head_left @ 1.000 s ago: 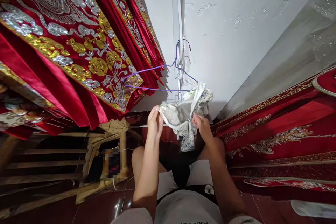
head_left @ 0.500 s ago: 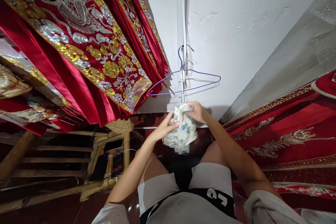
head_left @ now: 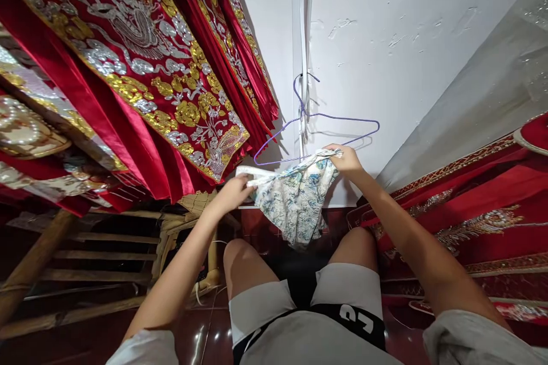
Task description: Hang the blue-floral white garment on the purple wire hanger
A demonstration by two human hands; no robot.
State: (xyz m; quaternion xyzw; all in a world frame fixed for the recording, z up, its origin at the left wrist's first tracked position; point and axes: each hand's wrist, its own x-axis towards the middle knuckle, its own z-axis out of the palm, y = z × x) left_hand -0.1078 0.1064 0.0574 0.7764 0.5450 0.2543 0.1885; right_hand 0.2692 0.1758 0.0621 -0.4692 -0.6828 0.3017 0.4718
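Observation:
A white garment with a blue-green floral print [head_left: 295, 199] hangs stretched between my two hands, just above my knees. My left hand [head_left: 234, 191] grips its white upper edge at the left end. At the other end, my right hand [head_left: 346, 161] pinches the bunched top edge, fingers partly hidden by the cloth. Right behind the garment, a purple wire hanger [head_left: 338, 118] hangs by its hook at the white wall. The cloth overlaps part of the hanger's bottom bar. What kind of garment it is I cannot tell.
Red garments with gold and silver embroidery [head_left: 184, 97] hang close on the left. More red beaded fabric [head_left: 475, 222] is on the right. A bamboo chair [head_left: 115, 236] stands at lower left. A white pole [head_left: 300, 23] runs down the wall [head_left: 398, 28].
My hands have moved apart, left hand leftward and right hand to the right and up. The garment, bunched before, is now spread wide between them. The hanger has shifted slightly.

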